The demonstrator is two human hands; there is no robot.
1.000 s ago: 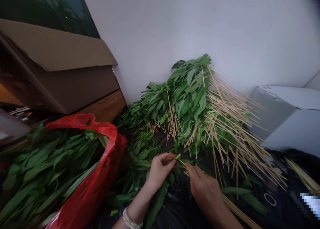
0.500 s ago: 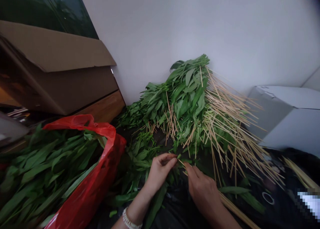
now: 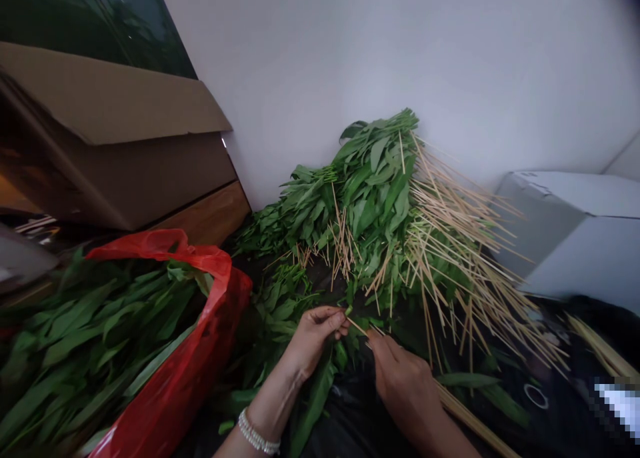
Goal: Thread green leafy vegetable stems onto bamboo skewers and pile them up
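Observation:
My left hand (image 3: 324,330), a beaded bracelet (image 3: 257,433) on its wrist, pinches the cut end of a leafy green stem (image 3: 349,309) between thumb and fingers. A long leaf (image 3: 317,398) hangs below this hand. A thin bamboo skewer (image 3: 357,326) spans the gap between my hands, its tip at the stem end. Closed fingers of my right hand (image 3: 403,375) grip the skewer; its far end is hidden. Behind my hands, bundles of leafy greens (image 3: 377,171) lean on the wall, with many skewers (image 3: 457,245) sticking out of them.
At the left, a red plastic bag (image 3: 220,325) holds loose greens (image 3: 75,325). Behind it stands an open cardboard box (image 3: 150,171). To the right are a white box (image 3: 565,231), more skewers (image 3: 475,418) and a white ring (image 3: 537,396). Black plastic (image 3: 357,418) covers the surface before me.
My left hand has shifted a little left, with the stem end. The gap between my hands is wider and more of the skewer shows. My right hand has barely moved.

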